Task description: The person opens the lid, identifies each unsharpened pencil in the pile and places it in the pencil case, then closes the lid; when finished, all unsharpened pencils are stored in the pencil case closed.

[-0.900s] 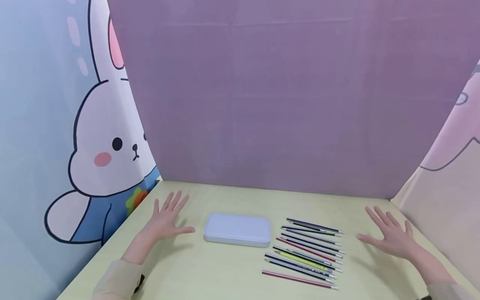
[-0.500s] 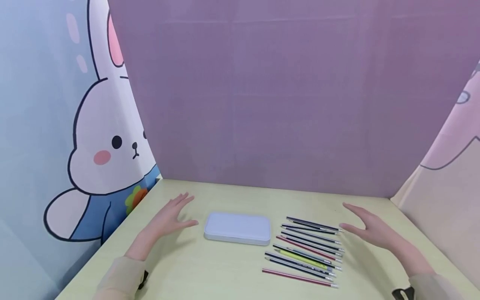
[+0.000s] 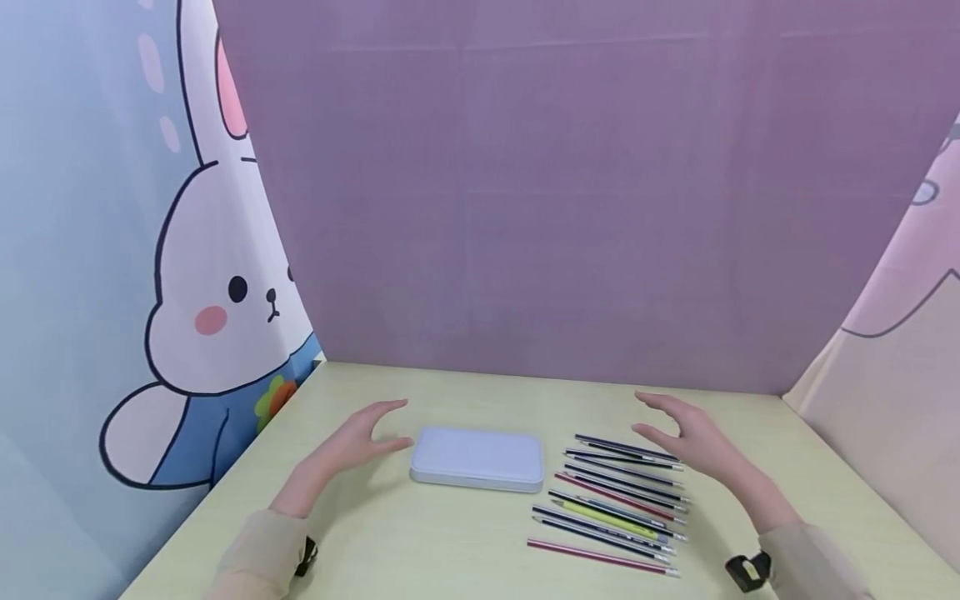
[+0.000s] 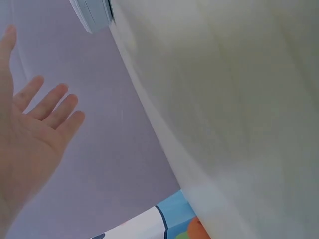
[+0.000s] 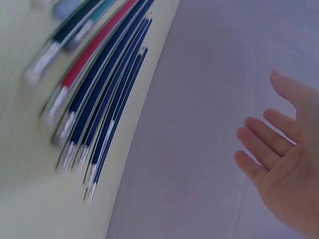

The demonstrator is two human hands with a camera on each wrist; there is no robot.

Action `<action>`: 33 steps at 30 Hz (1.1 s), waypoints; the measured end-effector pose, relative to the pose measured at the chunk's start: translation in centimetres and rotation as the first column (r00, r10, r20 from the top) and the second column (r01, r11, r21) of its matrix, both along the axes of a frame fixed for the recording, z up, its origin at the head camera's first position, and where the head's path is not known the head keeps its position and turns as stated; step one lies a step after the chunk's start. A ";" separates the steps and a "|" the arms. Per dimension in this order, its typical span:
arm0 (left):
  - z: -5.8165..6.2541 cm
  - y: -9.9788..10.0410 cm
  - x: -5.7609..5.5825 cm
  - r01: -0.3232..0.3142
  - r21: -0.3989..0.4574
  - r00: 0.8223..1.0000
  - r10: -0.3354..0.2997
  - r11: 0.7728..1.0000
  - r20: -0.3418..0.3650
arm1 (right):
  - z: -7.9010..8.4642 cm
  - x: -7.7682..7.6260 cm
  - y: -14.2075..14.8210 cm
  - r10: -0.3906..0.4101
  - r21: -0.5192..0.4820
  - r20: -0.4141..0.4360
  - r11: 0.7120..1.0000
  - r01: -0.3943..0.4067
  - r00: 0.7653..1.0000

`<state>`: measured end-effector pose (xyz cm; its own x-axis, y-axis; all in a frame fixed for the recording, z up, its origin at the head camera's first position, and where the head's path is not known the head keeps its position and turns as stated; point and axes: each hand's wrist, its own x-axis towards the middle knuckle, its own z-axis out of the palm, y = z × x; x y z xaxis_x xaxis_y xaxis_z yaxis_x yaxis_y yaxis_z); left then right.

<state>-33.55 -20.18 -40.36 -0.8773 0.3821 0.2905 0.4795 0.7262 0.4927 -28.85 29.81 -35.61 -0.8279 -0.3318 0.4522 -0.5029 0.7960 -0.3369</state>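
A pale white-lilac rectangular case (image 3: 477,457) lies flat and closed on the table. To its right several pencils lie roughly side by side, mostly dark striped ones, with a red pencil (image 3: 600,557) nearest me and a yellow-green one (image 3: 611,515) among them. Just left of the case my left hand (image 3: 358,437) hovers with fingers extended and thumb spread apart, holding nothing. My right hand (image 3: 693,435) is above the table by the far right ends of the pencils, thumb apart from the relaxed fingers, palm facing inward. Both palms show bare in the wrist views.
The pale yellow table (image 3: 420,550) ends at a purple cloth (image 3: 555,208) hanging behind it. A curtain with a cartoon rabbit (image 3: 217,292) hangs at the left, and a pink and cream one (image 3: 907,333) at the right.
Both hands have moved inward, the right one much farther to the left, nearing the pencils. Their widely spread fingers have drawn closer together. Case and pencils have stayed in place.
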 end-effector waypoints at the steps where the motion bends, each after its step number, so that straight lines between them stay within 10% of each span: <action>1: 0.0 0.1 -0.1 0.002 0.005 1.000 -0.002 1.000 0.009 | -0.1 -0.1 -0.4 0.005 -0.008 -0.003 1.000 -0.005 1.000; 33: -0.9 2.2 -1.5 0.089 0.078 0.977 -0.103 0.993 0.189 | -3.2 -1.9 -13.9 0.234 -0.132 0.133 0.967 -0.216 0.963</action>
<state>-35.01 -18.01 -41.31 -0.8795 0.4523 0.1480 0.4365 0.6428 0.6295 -30.77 15.91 -38.80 -0.7977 -0.4697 0.3783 -0.6031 0.6191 -0.5029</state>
